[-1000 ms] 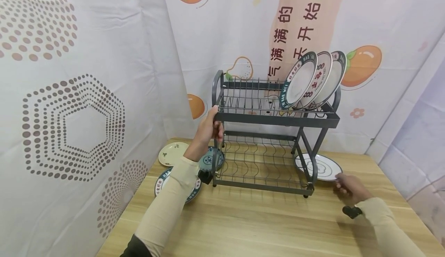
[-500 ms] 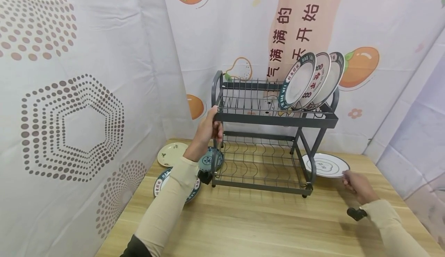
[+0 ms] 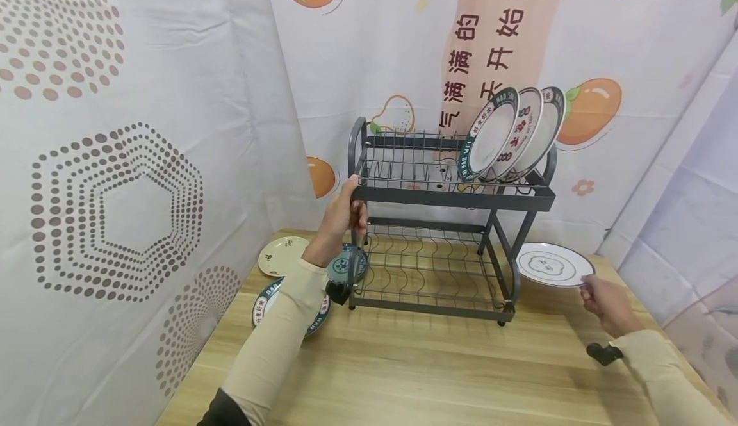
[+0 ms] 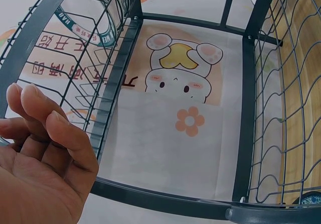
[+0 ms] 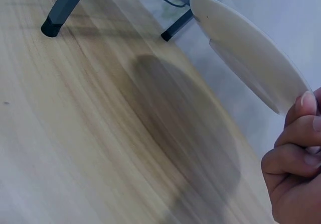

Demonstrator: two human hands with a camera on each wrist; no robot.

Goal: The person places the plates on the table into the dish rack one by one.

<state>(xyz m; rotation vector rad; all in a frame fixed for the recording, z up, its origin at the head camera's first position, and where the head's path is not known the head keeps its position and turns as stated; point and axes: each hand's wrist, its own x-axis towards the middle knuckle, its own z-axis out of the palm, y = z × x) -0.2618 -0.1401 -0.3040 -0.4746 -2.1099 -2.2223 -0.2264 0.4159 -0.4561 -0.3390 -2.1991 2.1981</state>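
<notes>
A dark grey two-tier dish rack [image 3: 452,198] stands on the wooden table. My left hand [image 3: 341,216] grips its upper tier at the front left corner; in the left wrist view the fingers [image 4: 70,138] curl beside the frame. To the right of the rack, my right hand [image 3: 611,305] pinches the rim of a white plate [image 3: 552,264] with a thin dark edge line. The right wrist view shows this plate's pale underside [image 5: 246,50] raised above the table, its shadow falling on the wood. Three patterned plates [image 3: 490,136] lean upright at the upper tier's right end.
Left of the rack lie a cream plate [image 3: 282,256], a blue patterned plate [image 3: 343,262] and a green-rimmed plate [image 3: 265,299] partly hidden by the left sleeve. The rack's lower tier [image 3: 429,266] has wavy wires. Printed curtains [image 3: 230,93] hang behind and to the left.
My right hand has moved right with the white plate, bringing it out from behind the rack's right leg. My left hand keeps its grip on the rack.
</notes>
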